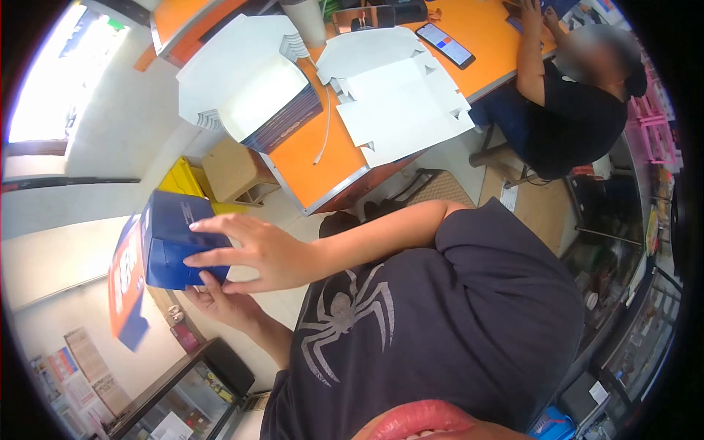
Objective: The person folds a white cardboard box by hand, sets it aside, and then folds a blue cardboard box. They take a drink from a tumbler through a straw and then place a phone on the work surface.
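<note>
A dark blue box (174,238) with an open orange and white lettered flap (126,282) is held up at the left, beyond the orange table. My left hand (231,306) grips the box's lower right edge from below, its fingers partly hidden by the box. Against the near face lies my right hand (268,253), fingers spread and stretched out. On the table (304,176), a stack of nested boxes with white insides (268,95) stands beside flat white cardboard blanks (400,110).
A phone (445,45) lies near the table's far edge, and a white cable (327,128) runs between the cardboard piles. A person in black (572,121) sits at the right. A beige stool (233,170) and a yellow container (182,180) stand left of the table.
</note>
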`<state>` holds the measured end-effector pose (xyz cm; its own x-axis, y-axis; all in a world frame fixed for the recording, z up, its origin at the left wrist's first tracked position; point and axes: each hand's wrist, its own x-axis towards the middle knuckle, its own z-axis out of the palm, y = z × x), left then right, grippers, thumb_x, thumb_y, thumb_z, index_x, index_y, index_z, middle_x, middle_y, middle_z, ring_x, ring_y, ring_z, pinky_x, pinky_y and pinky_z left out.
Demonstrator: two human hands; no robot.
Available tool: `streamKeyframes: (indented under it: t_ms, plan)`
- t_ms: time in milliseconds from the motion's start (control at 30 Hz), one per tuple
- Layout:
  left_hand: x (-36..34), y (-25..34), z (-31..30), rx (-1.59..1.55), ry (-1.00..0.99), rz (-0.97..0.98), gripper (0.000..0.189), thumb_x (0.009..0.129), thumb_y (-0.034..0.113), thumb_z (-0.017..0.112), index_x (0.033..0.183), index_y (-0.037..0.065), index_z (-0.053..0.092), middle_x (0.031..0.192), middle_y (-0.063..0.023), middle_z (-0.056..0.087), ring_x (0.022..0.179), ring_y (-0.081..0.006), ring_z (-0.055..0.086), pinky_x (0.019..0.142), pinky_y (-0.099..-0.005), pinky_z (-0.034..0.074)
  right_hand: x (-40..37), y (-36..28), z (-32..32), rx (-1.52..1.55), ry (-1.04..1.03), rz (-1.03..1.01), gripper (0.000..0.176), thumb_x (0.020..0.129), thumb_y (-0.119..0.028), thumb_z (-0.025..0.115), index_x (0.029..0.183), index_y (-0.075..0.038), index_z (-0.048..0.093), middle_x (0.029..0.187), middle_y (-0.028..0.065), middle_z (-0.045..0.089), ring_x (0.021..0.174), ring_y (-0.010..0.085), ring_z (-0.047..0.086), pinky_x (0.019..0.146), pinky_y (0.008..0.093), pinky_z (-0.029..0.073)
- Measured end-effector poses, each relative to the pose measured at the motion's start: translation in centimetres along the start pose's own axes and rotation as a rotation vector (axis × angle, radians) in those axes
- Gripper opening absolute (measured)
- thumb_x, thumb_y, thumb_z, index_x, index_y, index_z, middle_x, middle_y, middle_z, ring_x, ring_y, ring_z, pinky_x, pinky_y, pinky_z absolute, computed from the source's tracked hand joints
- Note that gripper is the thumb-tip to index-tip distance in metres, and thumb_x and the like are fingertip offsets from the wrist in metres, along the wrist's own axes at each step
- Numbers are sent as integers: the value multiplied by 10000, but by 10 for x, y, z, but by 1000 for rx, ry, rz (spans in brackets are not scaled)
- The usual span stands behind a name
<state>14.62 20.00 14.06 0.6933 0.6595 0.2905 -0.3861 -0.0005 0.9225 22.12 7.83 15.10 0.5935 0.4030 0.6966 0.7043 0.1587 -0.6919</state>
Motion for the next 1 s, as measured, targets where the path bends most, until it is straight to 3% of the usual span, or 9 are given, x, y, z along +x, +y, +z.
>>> streamKeyframes:
  t_ms: [67,200,233,367,600,633,833,1000]
  plan:
    - [-1,-6,-3,16,13,-53,400,863,101,569,1210,-22,414,1168,-150,525,1028,-217,545,896,-348,441,-6,2,0,-18,10,-10,540,714,-182,697,1224,-232,528,1320,110,401,1167,289,444,969,409,390]
    - [2,-3,-3,-246,-122,-83,408,944,290,441,1194,-33,446,1103,-144,562,1007,-204,565,856,-318,467,-13,18,-3,-120,11,-47,548,694,-155,709,1212,-229,545,1333,96,419,1160,277,470,971,395,407]
    - [7,0,2,-90,4,-100,438,961,321,382,1162,-57,474,1085,-161,566,999,-223,570,868,-328,464,-12,20,-7,-85,19,-60,546,673,-138,720,1191,-216,564,1310,82,447,1153,270,477,971,392,407]
    - [16,2,2,51,-132,-93,402,958,259,409,1127,-97,488,1070,-178,570,1001,-230,563,878,-351,454,-12,26,-15,-112,30,-88,527,645,-104,730,1149,-187,597,1304,86,456,1145,272,486,966,391,414]
    - [15,-8,16,113,-112,-56,343,938,202,465,1091,-98,529,1036,-158,592,929,-203,583,839,-322,467,-10,28,-29,-87,9,-89,552,641,-88,738,1167,-154,585,1294,114,460,1150,279,488,955,386,421]
    - [16,-9,18,110,-102,-55,331,936,197,470,1084,-91,539,1025,-149,597,917,-194,587,833,-319,472,-10,30,-29,-66,14,-62,581,638,-92,754,1188,-98,566,1272,122,482,1134,266,504,941,359,430]
    - [13,-4,28,-5,-91,-109,297,937,180,470,1080,-66,557,1005,-112,604,894,-162,587,803,-306,493,-13,31,-28,-63,62,-26,638,624,-108,778,1204,-9,531,1239,121,518,1076,252,548,895,327,457]
    - [11,-9,27,42,-108,-154,306,937,199,473,1079,-57,560,997,-108,605,873,-158,595,771,-304,508,-14,31,-34,-81,44,9,621,636,-126,774,1204,-40,538,1241,119,516,1071,254,550,884,331,465]
